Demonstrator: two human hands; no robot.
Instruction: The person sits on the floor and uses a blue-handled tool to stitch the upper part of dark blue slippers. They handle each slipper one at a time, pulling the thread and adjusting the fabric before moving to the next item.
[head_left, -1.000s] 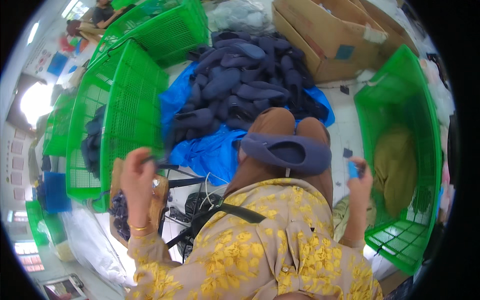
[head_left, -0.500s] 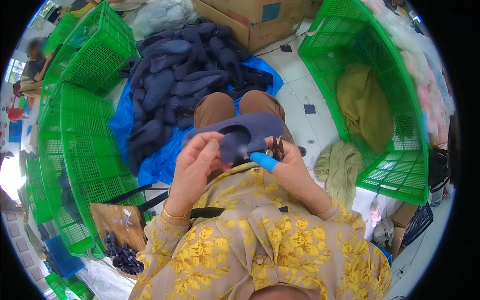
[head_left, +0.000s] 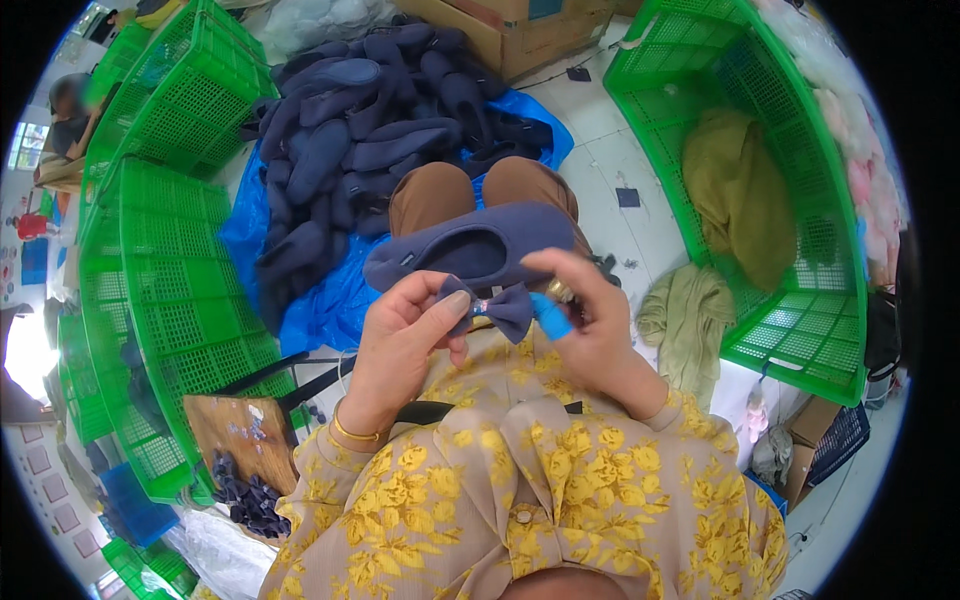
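A navy fabric bow (head_left: 508,312) with a small light centre is pinched between the thumb and fingers of my left hand (head_left: 405,325). Close to the bow's right end is my right hand (head_left: 592,318), slightly blurred, with a blue wrap on its thumb. Its thumb and index finger are apart, and dark thread snips sit partly hidden within the curled fingers. Across my knees, just beyond both hands, lies a navy slipper (head_left: 400,262), its opening facing up.
A heap of navy slippers (head_left: 320,165) lies on a blue sheet (head_left: 300,335) ahead. Green crates (head_left: 165,330) flank me on the left; another green crate (head_left: 805,350) holds olive cloth (head_left: 740,200). Several dark bows (head_left: 245,500) hang by a wooden stool (head_left: 235,440). Cardboard boxes (head_left: 540,45) stand beyond.
The bow has turned so its spread shape shows, apart from the slipper. My right hand has shifted right and its index finger has lifted off. The slipper's opening is now uncovered.
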